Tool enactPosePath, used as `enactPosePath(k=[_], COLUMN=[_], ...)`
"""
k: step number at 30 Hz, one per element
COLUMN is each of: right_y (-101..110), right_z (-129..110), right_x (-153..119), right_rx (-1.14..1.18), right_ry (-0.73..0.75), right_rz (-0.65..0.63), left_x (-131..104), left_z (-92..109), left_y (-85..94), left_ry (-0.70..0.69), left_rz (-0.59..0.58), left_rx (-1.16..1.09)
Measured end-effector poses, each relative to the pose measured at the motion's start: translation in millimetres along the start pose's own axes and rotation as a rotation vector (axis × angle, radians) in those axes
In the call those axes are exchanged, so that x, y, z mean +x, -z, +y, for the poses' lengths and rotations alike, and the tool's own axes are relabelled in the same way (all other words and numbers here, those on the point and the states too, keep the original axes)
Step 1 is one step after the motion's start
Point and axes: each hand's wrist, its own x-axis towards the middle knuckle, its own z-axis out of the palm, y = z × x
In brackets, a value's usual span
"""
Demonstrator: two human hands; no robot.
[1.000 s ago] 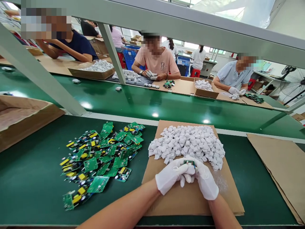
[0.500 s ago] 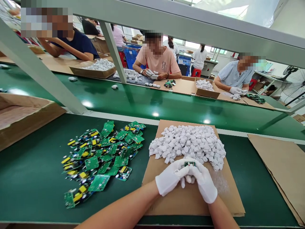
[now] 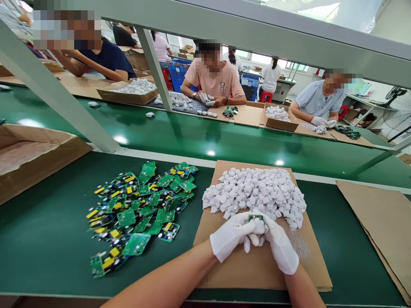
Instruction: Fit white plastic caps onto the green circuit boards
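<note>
My left hand and my right hand, both in white gloves, meet over a cardboard sheet. Between their fingertips they grip a small green circuit board, of which only the upper edge shows. The fingers of both hands are curled around it and hide the rest. Just beyond the hands, a heap of small white pieces covers the far part of the cardboard. To the left, a pile of circuit boards with yellow and black components lies on the green bench top.
An empty-looking cardboard box stands at far left. More flat cardboard lies at right. A slanted metal post and overhead beam frame the view. Beyond the green conveyor belt, which carries a few white items, several co-workers sit at work.
The small white items on the conveyor have shifted slightly left. My right hand's fingers and thumb have shifted slightly around the board; it stays held between both hands.
</note>
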Motion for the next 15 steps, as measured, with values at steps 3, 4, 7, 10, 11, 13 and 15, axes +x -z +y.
enactPosePath(k=[3,4,7,10,11,13,15], right_y=[-1.1,-2.4,-6.2,-5.7,-4.5,-2.2,-1.5], right_z=[-1.3,-1.0,2.8,5.7,5.7,4.4,2.9], right_x=[-0.7,-0.5,1.2,2.8,2.9,2.6,2.2], right_rx=[-0.069,-0.100,-0.188,-0.185,-0.153,-0.091,-0.079], right_ry=[-0.001,0.001,0.024,0.003,-0.001,0.020,0.050], right_rz=[-0.025,-0.022,0.004,0.003,-0.014,-0.052,-0.057], left_x=[0.4,0.7,1.6,2.3,2.4,2.5,2.6], left_z=[-2.4,-4.2,-7.7,-5.4,-4.2,-3.4,-6.0], left_y=[1.5,2.4,4.2,2.9,2.0,0.7,0.8], left_ry=[0.037,0.030,0.001,0.014,0.024,0.044,0.042], left_rz=[0.016,0.021,0.038,0.058,0.066,0.078,0.077], left_rx=[-0.050,-0.053,-0.051,-0.050,-0.054,-0.055,-0.049])
